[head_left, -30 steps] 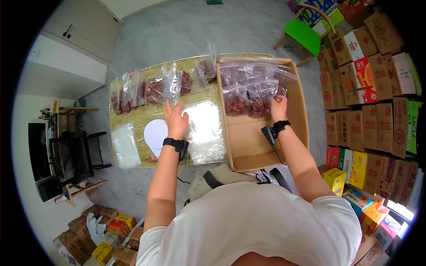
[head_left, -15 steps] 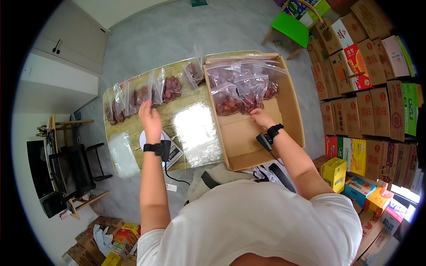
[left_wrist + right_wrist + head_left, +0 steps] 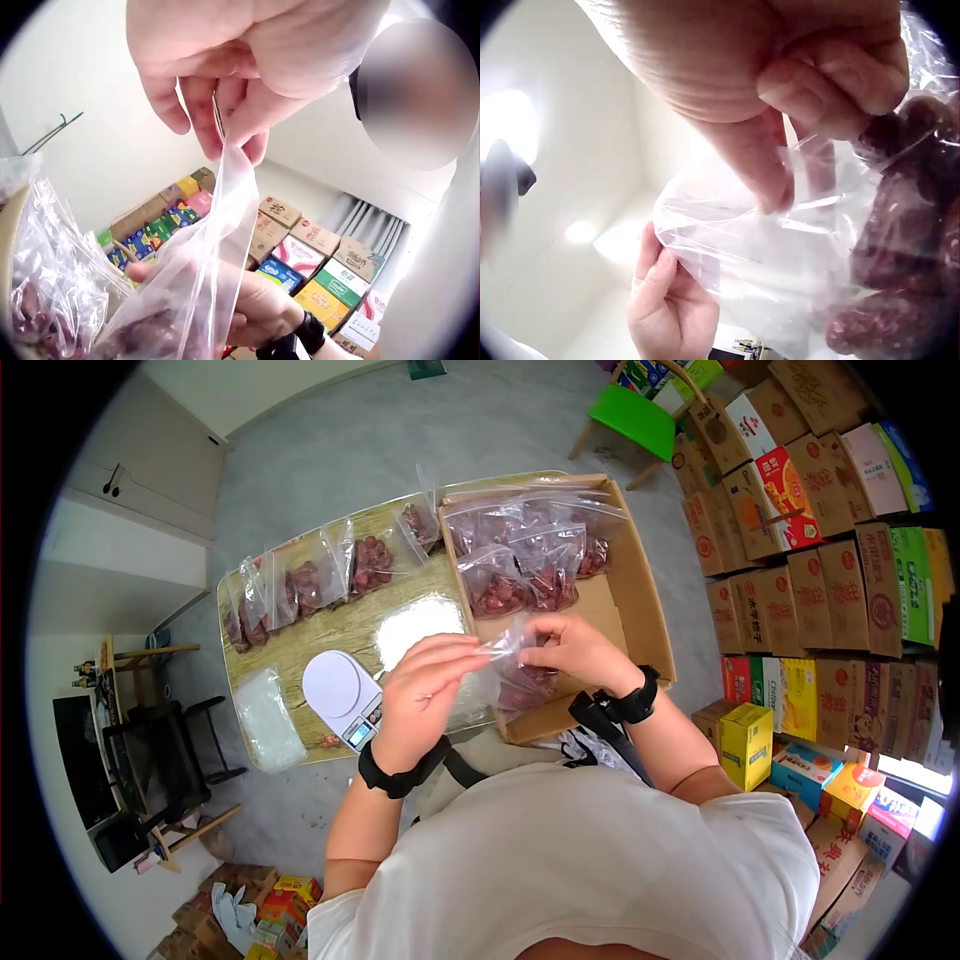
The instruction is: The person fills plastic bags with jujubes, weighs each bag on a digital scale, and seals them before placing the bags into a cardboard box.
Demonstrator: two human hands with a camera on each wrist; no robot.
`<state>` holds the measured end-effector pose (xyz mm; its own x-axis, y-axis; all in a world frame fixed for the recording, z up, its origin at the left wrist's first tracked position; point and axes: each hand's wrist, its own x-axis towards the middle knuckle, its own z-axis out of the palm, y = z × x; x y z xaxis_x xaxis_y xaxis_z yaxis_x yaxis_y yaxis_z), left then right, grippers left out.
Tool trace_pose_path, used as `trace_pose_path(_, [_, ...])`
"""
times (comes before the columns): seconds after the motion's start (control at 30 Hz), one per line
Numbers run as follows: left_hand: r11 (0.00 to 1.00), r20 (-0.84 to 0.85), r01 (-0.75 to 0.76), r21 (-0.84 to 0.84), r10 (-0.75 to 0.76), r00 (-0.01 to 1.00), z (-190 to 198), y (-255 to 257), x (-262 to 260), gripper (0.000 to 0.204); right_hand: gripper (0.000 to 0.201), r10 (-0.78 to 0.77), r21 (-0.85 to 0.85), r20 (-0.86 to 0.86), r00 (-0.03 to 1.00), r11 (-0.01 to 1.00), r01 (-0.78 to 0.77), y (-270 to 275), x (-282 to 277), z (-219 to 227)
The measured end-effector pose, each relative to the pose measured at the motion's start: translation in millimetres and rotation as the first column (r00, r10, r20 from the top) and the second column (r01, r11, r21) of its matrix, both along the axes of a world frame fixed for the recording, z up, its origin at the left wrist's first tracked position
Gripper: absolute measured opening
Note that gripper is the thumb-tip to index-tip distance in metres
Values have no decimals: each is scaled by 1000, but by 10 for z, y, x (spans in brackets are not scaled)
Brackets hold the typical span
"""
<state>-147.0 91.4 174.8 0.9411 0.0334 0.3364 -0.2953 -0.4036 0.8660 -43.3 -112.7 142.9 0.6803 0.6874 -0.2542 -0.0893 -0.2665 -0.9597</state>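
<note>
A clear zip bag point(image 3: 525, 688) of dark red, wrinkled pieces hangs between my hands, over the near left part of the cardboard box point(image 3: 648, 625). My left hand point(image 3: 425, 685) pinches the bag's upper edge, which is drawn taut in the left wrist view. My right hand point(image 3: 580, 652) grips the bag farther along; in the right wrist view its thumb and fingers point(image 3: 776, 187) press the plastic above the dark red pieces point(image 3: 900, 255). Several filled bags point(image 3: 545, 550) stand in the far half of the box.
More filled bags point(image 3: 308, 585) line the far side of the table. Left of my hands are a white kitchen scale point(image 3: 335, 685) and a stack of flat clear bags point(image 3: 268, 720). Another clear plastic stack point(image 3: 405, 625) lies beside the box. Cartons point(image 3: 810, 590) are piled at the right.
My left hand has come from the row of bags to the right, and now pinches the bag. My right hand has lifted the bag from the box toward my body.
</note>
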Motion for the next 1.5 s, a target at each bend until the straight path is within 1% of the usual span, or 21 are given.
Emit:
trace_pose_path(0.07, [997,-14,71,19,-71,997,-77,-33,30,22,32,59,-163,-265,962,981,-105,-126,83,54])
trace_pose_path(0.1, [997,-13,73,13,-73,997,-69,-34,30,22,32,56,-169,-265,963,980,-103,-209,110,31])
trace_pose_path(0.2, [992,-219,-96,-83,76,973,-72,12,-25,22,20,-171,-191,-181,969,972,136,-526,210,-177])
trace_pose_path(0.3, [982,-208,-152,-114,126,970,-209,172,-61,21,17,-331,-274,-214,919,923,269,-769,482,-249])
trace_pose_path(0.4, [978,-237,-176,-112,146,960,-298,280,-122,19,18,-411,-364,-221,885,876,316,-1114,917,-735])
trace_pose_path(0.57, [963,-294,-215,-164,161,942,-341,319,-139,18,14,-499,-417,108,860,763,495,-1003,1324,-1334])
trace_pose_path(0.63, [960,-296,-221,-170,165,941,-382,331,-120,18,23,-446,-358,521,728,660,660,-1069,1551,-1957])
trace_pose_path(0.7, [955,-296,-242,-169,185,937,-470,375,-90,18,28,-478,-146,611,631,715,683,-999,1476,-2072])
trace_pose_path(0.77, [946,-325,-283,-160,220,920,-641,443,-41,18,34,-490,-278,482,726,701,657,-1012,1486,-2234])
trace_pose_path(0.8, [958,-337,-258,-124,204,919,-772,531,-30,20,40,-540,-190,441,717,725,662,-1049,1479,-2376])
trace_pose_path(0.9, [925,-369,-376,-60,330,869,-1158,773,67,22,41,-550,-198,485,680,688,698,-1014,1379,-2212])
trace_pose_path(0.97, [902,-425,-421,-94,346,836,-1550,1025,144,29,39,-473,-347,593,652,580,737,-1024,1323,-2026])
trace_pose_path(1.03, [850,-267,-472,235,523,810,-1758,1205,276,35,31,-482,-282,672,562,536,796,-1007,1172,-1920])
trace_pose_path(1.07, [846,-260,-478,237,529,808,-1832,1280,361,35,28,-484,-301,644,593,552,777,-993,1105,-1863])
trace_pose_path(1.13, [719,-244,-416,558,620,745,-1914,1412,520,42,25,-522,-291,565,639,599,746,-933,965,-1691])
trace_pose_path(1.23, [669,-362,-321,670,672,646,-2078,1522,671,46,25,-528,-290,467,709,666,687,-825,778,-1504])
trace_pose_path(1.27, [612,-334,-291,735,701,630,-2220,1574,695,47,25,-550,-274,406,730,689,671,-806,728,-1475])
trace_pose_path(1.37, [582,-276,-338,739,720,637,-2503,1890,699,50,25,-574,-221,244,781,752,621,-749,633,-1326])
trace_pose_path(1.4, [568,-145,-502,653,744,653,-2416,1901,643,46,25,-573,-181,143,807,786,591,-725,602,-1249])
trace_pose_path(1.43, [569,-149,-495,657,741,655,-2338,1953,583,46,25,-577,-184,137,805,784,593,-694,573,-1145])
trace_pose_path(1.5, [559,65,-654,510,733,677,-2127,2049,460,37,20,-566,-88,-65,822,824,560,-613,513,-931])
